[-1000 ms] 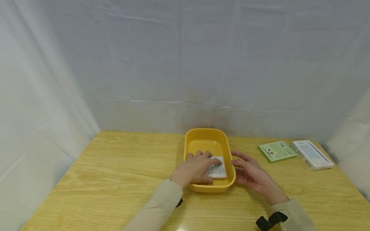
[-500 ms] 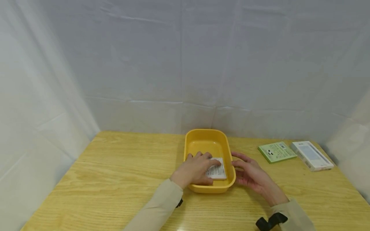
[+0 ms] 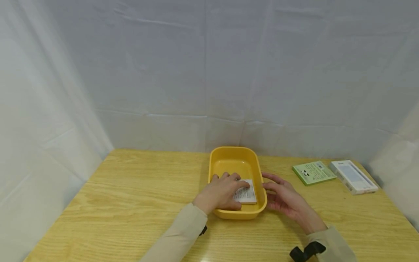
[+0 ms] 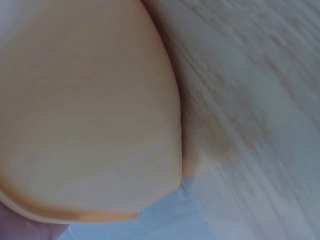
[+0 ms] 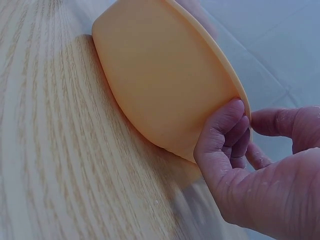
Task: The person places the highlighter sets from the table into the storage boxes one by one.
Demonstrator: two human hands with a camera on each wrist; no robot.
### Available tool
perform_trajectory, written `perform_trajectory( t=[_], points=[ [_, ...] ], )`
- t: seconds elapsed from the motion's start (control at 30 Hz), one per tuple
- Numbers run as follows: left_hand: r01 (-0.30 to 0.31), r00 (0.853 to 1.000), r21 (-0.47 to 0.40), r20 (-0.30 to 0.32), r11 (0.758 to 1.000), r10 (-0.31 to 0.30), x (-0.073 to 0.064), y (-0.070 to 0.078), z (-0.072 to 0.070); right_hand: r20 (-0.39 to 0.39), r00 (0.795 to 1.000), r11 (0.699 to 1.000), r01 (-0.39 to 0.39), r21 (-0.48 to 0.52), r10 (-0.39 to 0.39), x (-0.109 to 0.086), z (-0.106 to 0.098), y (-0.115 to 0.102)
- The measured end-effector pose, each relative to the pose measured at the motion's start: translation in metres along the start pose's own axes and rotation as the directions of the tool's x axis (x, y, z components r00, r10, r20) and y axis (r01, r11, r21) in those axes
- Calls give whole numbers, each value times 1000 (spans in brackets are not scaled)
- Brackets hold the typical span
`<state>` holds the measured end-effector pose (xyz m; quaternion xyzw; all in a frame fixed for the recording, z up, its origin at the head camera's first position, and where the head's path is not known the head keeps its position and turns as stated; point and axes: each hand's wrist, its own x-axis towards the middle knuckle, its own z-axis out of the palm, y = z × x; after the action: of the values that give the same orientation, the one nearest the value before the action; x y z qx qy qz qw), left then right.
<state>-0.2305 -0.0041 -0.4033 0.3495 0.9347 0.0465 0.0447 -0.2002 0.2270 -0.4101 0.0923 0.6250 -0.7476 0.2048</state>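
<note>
Print too small to read: green box [image 3: 314, 173], long box [image 3: 355, 176], white packet [image 3: 248, 195]

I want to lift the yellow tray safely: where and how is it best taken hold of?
The yellow tray is probably best held by the rim of both long walls, from left and right: it stands upright, its rim is thin, and the sheet behind seems to leave little room at the far end.

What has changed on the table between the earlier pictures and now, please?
Nothing has visibly changed. The left hand stays over the white packet in the yellow bin, the right hand touching the bin; the green box and white box lie as before.
</note>
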Motion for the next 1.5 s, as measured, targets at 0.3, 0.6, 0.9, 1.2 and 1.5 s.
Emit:
perform_trajectory(
  t=[0.3, 0.6, 0.9, 1.2, 1.5],
  points=[
    [-19, 1000, -91, -20, 996, 17, -2, -2, -5, -8, 1000, 1000, -1, -6, 1, -1, 1, 0],
    [-34, 953, -105, -303, 994, 1, -13, -16, -10, -17, 1000, 1000, -2, 2, 2, -1, 2, -1],
    [22, 861, -215, -492, 976, -128, -30, -37, -12, -15, 1000, 1000, -8, 23, 8, -2, 2, -2],
    [105, 844, -538, -397, 836, -361, -40, -55, -11, -23, 1000, 1000, -3, 11, 3, -2, 2, -1],
    [111, 841, -860, -186, 499, -508, -47, -64, -8, -18, 1000, 1000, 0, 4, 1, -2, 2, -1]
  ],
)
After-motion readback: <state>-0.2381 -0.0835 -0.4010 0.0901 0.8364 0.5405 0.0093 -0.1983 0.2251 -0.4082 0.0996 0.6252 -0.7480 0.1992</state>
